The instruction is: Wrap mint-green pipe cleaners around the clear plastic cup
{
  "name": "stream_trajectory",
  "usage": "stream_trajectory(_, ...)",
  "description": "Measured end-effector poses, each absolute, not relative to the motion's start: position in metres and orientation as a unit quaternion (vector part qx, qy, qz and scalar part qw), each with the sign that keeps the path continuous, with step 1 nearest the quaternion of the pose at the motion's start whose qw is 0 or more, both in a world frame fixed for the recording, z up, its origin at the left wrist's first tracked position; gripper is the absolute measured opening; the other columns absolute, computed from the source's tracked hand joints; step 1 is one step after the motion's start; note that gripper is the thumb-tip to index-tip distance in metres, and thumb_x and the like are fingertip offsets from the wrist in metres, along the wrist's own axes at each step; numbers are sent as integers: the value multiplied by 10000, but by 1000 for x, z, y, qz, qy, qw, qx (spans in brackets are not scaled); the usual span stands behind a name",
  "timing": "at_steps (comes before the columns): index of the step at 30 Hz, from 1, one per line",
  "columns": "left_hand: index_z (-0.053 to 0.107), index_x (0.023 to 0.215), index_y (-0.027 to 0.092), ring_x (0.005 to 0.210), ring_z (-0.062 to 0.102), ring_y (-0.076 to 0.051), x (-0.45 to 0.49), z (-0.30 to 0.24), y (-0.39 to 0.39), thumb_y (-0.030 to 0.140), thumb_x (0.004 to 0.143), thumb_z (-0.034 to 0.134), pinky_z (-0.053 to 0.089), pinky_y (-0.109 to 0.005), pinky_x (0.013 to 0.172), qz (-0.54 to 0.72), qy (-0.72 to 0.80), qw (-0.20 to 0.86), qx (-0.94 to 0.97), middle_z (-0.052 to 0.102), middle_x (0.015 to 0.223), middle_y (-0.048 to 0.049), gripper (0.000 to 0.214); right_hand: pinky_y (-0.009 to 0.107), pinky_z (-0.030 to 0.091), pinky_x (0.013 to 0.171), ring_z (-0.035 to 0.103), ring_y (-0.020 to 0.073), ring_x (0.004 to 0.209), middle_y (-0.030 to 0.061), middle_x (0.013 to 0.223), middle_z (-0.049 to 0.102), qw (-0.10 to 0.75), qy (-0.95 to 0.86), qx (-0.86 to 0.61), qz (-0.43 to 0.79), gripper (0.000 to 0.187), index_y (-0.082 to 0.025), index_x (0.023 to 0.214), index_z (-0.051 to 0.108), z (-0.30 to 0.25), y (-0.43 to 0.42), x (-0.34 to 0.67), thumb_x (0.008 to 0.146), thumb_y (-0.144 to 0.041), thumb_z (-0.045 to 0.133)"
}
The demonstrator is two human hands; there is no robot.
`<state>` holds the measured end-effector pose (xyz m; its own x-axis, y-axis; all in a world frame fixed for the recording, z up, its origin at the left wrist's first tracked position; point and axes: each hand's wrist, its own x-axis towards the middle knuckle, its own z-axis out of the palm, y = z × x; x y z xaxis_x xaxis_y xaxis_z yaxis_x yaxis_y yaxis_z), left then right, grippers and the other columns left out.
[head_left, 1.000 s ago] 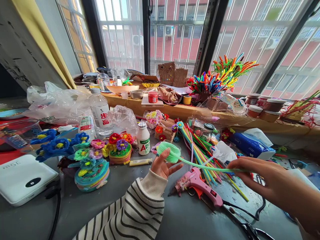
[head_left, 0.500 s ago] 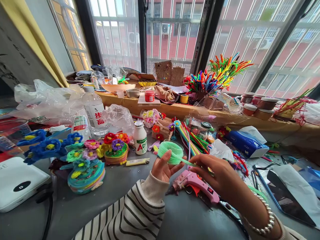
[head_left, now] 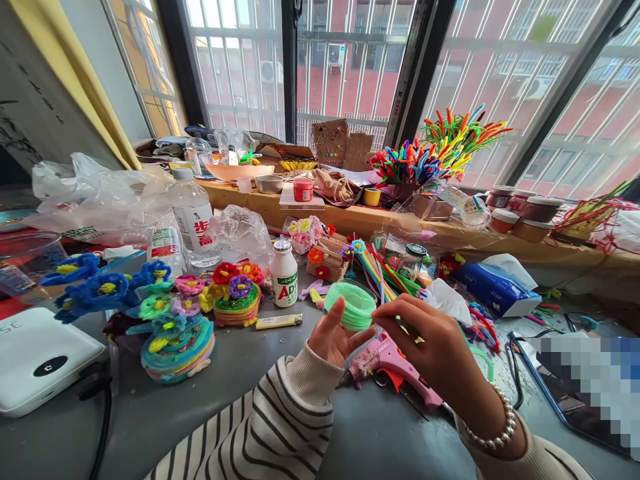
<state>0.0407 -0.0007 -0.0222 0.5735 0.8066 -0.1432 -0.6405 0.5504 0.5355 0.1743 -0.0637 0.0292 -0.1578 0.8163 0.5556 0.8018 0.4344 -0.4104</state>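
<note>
A small clear round plastic tub, wrapped in several turns of light green pipe cleaner, rests in my left hand. The thumb presses its near side, and the fingers reach underneath. At the tub's right side, my right hand pinches with thumb and forefinger; the strand between them is mostly hidden. A green length shows beyond the right wrist. Beneath both hands lies a pink glue gun.
Left of my hands are a lighter, a white drink bottle, and pipe-cleaner flowers on a coiled pastel base. A white device sits far left. Right are a blue tissue pack and a phone. Paint jars line the sill.
My right hand has come closer to the tub, and the green strand that stretched between them is now wound against it. The view has shifted slightly.
</note>
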Motion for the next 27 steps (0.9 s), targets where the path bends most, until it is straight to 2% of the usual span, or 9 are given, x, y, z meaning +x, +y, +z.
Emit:
stream_trajectory(4, 586, 908, 116, 787, 627, -163, 41, -18, -2, 315, 754, 565, 497, -275, 703, 427, 197, 860, 199, 669, 854, -71, 252, 196, 411, 556, 542, 106, 629, 4, 718, 594, 365, -762, -536, 3, 97, -192, 795, 575, 29, -64, 175, 824, -202, 483)
stream_trajectory(8, 573, 934, 117, 782, 627, -173, 39, -15, -3, 414, 768, 515, 502, -285, 687, 432, 185, 862, 188, 664, 853, -75, 346, 196, 413, 538, 543, 104, 606, 4, 715, 600, 360, -764, -536, -9, 98, -197, 796, 570, 31, -66, 175, 824, -202, 477)
stream_trajectory(18, 608, 872, 132, 779, 611, -152, 40, -19, -4, 267, 660, 660, 484, -258, 731, 446, 186, 845, 230, 663, 829, -37, 257, 220, 432, 580, 570, 125, 653, 13, 728, 612, 345, -768, -539, -3, 87, -198, 811, 568, 31, -67, 176, 814, -196, 481)
stream_trajectory(23, 614, 866, 117, 737, 628, -153, 39, -18, -4, 248, 682, 625, 509, -249, 674, 432, 201, 850, 225, 675, 817, -58, 226, 191, 421, 547, 562, 104, 621, 8, 727, 616, 359, -766, -533, 28, 103, -197, 799, 592, 35, -70, 175, 815, -206, 490)
stream_trajectory(27, 595, 904, 102, 767, 643, -164, 37, -18, -2, 299, 700, 607, 517, -251, 702, 403, 157, 874, 221, 683, 851, -75, 284, 180, 412, 492, 522, 83, 530, -8, 691, 617, 371, -749, -543, 82, 87, -201, 795, 593, 39, -72, 177, 803, -247, 520)
